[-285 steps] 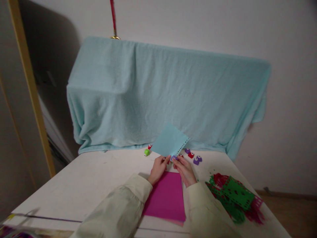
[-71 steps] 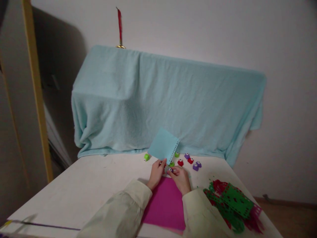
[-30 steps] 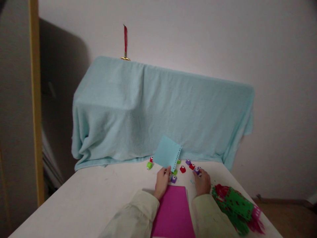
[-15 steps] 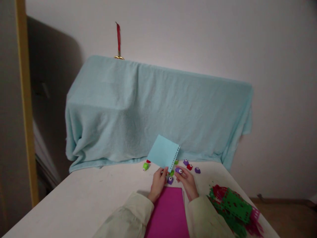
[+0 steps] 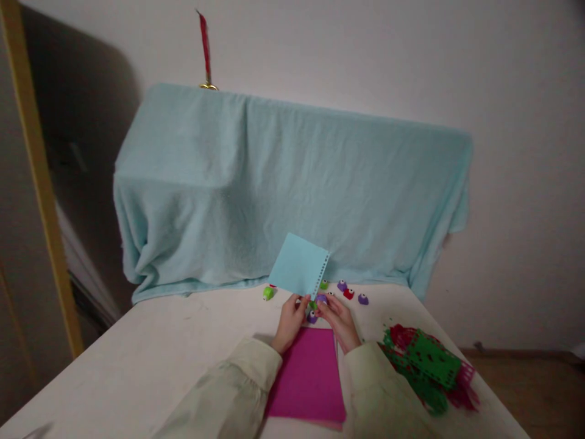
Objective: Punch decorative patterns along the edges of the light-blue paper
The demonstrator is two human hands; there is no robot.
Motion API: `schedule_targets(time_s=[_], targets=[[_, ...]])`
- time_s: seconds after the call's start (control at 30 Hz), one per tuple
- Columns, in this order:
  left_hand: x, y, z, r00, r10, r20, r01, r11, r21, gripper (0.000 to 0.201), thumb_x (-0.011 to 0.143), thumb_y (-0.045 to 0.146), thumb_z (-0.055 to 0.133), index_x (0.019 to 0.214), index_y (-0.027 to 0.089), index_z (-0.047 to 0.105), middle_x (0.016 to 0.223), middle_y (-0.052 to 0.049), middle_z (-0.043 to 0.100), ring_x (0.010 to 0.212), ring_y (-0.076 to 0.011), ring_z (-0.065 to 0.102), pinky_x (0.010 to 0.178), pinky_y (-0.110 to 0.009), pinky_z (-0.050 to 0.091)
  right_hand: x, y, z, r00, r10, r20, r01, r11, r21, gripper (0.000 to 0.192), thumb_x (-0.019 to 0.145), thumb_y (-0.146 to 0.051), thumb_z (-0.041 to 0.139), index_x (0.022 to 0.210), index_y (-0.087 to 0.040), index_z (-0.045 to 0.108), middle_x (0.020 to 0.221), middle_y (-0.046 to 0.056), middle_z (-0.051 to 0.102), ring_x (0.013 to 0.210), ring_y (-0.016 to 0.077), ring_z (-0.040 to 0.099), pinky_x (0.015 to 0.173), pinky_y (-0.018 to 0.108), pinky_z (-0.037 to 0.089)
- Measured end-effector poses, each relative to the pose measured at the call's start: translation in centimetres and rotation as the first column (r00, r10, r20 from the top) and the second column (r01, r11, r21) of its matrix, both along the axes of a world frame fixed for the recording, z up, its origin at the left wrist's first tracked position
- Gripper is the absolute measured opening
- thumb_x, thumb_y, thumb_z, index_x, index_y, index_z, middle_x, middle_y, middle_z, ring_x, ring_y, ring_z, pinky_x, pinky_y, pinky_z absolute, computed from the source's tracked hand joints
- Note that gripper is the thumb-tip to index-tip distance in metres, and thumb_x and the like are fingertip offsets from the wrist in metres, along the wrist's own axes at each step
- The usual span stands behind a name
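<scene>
Head view: left hand (image 5: 289, 319) pinches one blue paper sheet (image 5: 298, 266) upright, punched edge rightward; right hand (image 5: 337, 318) grips a purple punch (image 5: 321, 299).

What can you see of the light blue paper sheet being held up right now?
The light blue paper sheet is a small, roughly square piece of plain craft paper, tilted like a diamond and raised off the white table. Its right edge carries a row of small punched holes. The left hand pinches its lower corner; the right hand presses a small purple punch against that corner. It looks flat and uncreased, standing in front of the draped blue blanket.
</scene>
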State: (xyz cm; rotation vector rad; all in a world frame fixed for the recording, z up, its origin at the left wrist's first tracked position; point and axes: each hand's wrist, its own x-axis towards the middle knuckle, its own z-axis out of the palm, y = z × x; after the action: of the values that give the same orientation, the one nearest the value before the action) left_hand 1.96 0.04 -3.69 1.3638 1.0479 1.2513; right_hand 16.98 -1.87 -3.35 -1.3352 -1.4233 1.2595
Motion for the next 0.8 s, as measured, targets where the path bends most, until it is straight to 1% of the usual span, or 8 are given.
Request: schedule_targets(time_s=[0.17,0.33,0.47,0.57,0.7,0.8], targets=[[-0.13,-0.12,0.27,0.999,0.023,-0.036,-0.022,1.0,0.021,0.046,0.084,0.054,0.046,0.089,0.01,0.058,0.06,-0.001,0.052,0.05,-0.0108,0.048,0.047,-0.02,0.036,-0.19,-0.17,0.46,0.999,0.03,0.044,-0.028,0.998,-0.058,0.12,0.067,-0.089,0.045,0.15,-0.004,0.026,0.11,0.008,0.041,0.092,-0.0123,0.046,0.082,-0.007,0.045],[-0.23,-0.21,0.56,0.997,0.023,-0.071,-0.02,0.999,0.04,0.044,0.085,0.052,0.046,0.087,0.01,0.059,0.064,-0.003,0.056,0.051,-0.0107,0.049,0.048,-0.021,0.037,-0.59,-0.37,0.83,0.998,0.025,0.051,-0.021,0.997,-0.075,0.126,0.061,-0.092,0.046,0.148,-0.003,0.027,0.11,0.008,0.041,0.091,-0.0115,0.046,0.079,-0.007,0.045],[-0.23,-0.19,0.43,0.996,0.026,-0.085,-0.021,0.998,0.056,0.044,0.085,0.051,0.047,0.086,0.01,0.059,0.064,-0.003,0.056,0.05,-0.0107,0.048,0.047,-0.021,0.037,-0.7,-0.33,0.87,0.998,0.022,0.059,-0.018,0.996,-0.082,0.132,0.059,-0.092,0.047,0.152,-0.001,0.024,0.103,0.007,0.044,0.088,-0.013,0.045,0.075,-0.01,0.042],[-0.21,-0.23,0.4,0.995,0.02,-0.096,-0.016,0.999,0.045,0.045,0.086,0.052,0.045,0.083,0.01,0.06,0.06,-0.002,0.054,0.05,-0.011,0.048,0.047,-0.021,0.037,-0.62,-0.2,0.65,0.997,0.019,0.072,-0.013,0.997,-0.079,0.128,0.061,-0.087,0.05,0.153,-0.001,0.025,0.102,0.007,0.045,0.084,-0.0142,0.044,0.071,-0.012,0.039],[-0.3,-0.34,0.63,0.993,0.008,-0.114,-0.003,0.999,0.042,0.047,0.086,0.053,0.044,0.081,0.01,0.061,0.058,-0.002,0.054,0.05,-0.0112,0.049,0.049,-0.021,0.037,-0.48,-0.06,0.42,0.998,0.0,0.07,0.005,0.998,-0.07,0.121,0.06,-0.083,0.053,0.149,-0.004,0.03,0.113,0.009,0.04,0.085,-0.0132,0.045,0.068,-0.011,0.038],[-0.43,-0.37,0.75,0.991,0.01,-0.137,-0.005,0.999,0.036,0.049,0.085,0.055,0.044,0.079,0.009,0.062,0.059,-0.003,0.055,0.051,-0.0114,0.049,0.05,-0.021,0.037,-0.44,-0.05,0.5,0.998,-0.008,0.056,0.012,0.998,-0.063,0.118,0.06,-0.081,0.055,0.146,-0.004,0.033,0.117,0.011,0.037,0.087,-0.0119,0.045,0.067,-0.011,0.038]])
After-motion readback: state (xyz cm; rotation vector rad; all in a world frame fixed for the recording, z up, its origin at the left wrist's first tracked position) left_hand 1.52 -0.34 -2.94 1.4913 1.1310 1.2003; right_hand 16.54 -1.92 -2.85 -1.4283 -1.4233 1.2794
